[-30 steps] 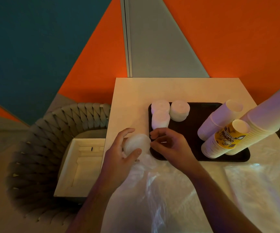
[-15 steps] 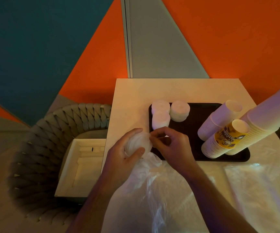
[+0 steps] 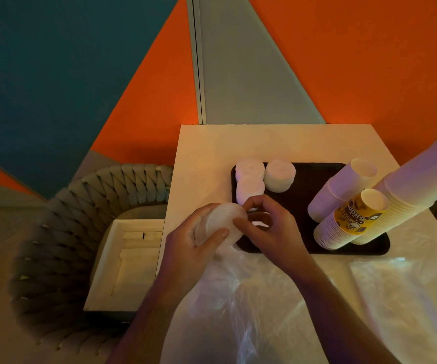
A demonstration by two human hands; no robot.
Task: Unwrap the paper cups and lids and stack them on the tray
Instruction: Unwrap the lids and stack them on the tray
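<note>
My left hand (image 3: 191,240) grips a stack of white lids (image 3: 225,219), still partly in clear plastic wrap (image 3: 238,298), just off the near left corner of the dark tray (image 3: 304,179). My right hand (image 3: 270,229) pinches at the stack's right edge with curled fingers. Three short stacks of white lids (image 3: 279,176) stand at the tray's far left. Tall stacks of paper cups (image 3: 343,190) lean on the tray's right side, one with a yellow printed cup (image 3: 361,214) on top.
A pale table (image 3: 212,153) carries the tray. More clear wrap (image 3: 409,298) lies at the near right. Left of the table a woven grey chair (image 3: 62,245) holds an open white box (image 3: 125,264). Orange and teal walls rise behind.
Both hands lifted the lid stack slightly and tilted it toward the tray. My right hand's fingers moved onto the stack's edge.
</note>
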